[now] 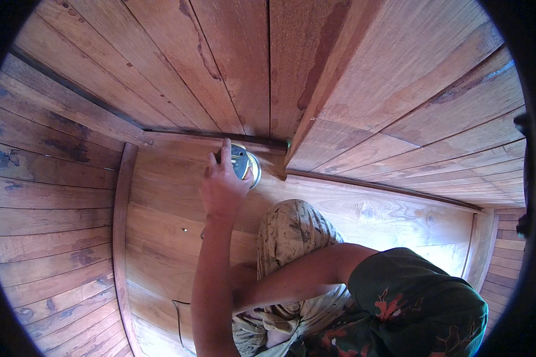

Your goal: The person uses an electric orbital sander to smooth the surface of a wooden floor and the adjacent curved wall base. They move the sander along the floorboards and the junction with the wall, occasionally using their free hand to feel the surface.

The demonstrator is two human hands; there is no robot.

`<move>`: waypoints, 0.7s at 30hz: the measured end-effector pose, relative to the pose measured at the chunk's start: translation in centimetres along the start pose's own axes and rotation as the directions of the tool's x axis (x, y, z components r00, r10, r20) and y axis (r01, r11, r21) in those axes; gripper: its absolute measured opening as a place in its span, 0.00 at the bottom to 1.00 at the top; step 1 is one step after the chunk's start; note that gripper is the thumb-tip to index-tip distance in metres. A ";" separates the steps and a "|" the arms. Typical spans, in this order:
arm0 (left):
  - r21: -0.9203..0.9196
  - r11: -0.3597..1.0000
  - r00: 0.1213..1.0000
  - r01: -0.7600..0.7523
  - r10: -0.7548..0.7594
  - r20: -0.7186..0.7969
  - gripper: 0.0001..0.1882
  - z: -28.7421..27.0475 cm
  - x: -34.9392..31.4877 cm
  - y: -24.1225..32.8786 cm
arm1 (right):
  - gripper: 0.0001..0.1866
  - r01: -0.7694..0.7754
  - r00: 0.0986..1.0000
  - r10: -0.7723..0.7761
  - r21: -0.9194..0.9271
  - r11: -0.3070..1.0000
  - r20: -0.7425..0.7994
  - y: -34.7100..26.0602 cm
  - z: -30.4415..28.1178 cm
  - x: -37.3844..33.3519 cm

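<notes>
My left hand (218, 178) is closed round a round sander (240, 162) with a dark face and a pale yellow-and-grey rim. The thumb lies on its near side, and one finger stretches along its left edge. The sander is up against the corner where the smooth wooden panel (167, 172) meets the wooden trim (190, 135). My right arm (298, 278), in a dark sleeve, crosses in front of my body. Its hand is hidden behind my left forearm, so its fingers cannot be seen.
Plank walls with dark stains rise at the left (47, 202), the far side (232, 65) and the right (411, 113). A wooden post (324, 89) juts out near the sander. My bent knee (298, 220) is close below it. A thin dark cord (179, 318) lies at lower left.
</notes>
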State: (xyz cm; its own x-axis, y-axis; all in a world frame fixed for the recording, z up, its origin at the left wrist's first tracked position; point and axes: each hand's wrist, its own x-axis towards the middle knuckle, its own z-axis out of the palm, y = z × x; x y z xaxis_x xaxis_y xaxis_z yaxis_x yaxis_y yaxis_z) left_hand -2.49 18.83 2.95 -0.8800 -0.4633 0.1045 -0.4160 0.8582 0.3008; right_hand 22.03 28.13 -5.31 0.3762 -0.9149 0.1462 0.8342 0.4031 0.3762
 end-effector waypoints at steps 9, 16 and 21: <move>0.129 0.988 0.993 -0.087 0.096 -0.068 0.49 0.2 -0.2 0.6 | 0.22 -0.003 1.000 0.003 0.004 1.000 0.002 0.1 0.1 0.4; 0.052 0.995 0.996 -0.087 0.087 0.006 0.50 0.7 -0.7 1.7 | 0.22 0.000 1.000 0.000 0.004 1.000 0.007 -0.1 0.3 0.4; 0.088 0.979 0.983 -0.183 0.184 0.001 0.48 1.1 -1.4 2.9 | 0.22 0.002 1.000 -0.002 0.002 1.000 0.010 -0.2 0.4 0.4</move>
State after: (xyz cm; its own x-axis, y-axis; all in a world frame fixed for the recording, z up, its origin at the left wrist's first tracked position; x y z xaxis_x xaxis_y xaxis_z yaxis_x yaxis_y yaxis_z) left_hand -2.75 22.20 2.68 -0.9416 -0.2977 0.1573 -0.2665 0.9445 0.1923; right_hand 21.82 27.67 -4.94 0.3708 -0.9157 0.1547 0.8340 0.4016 0.3783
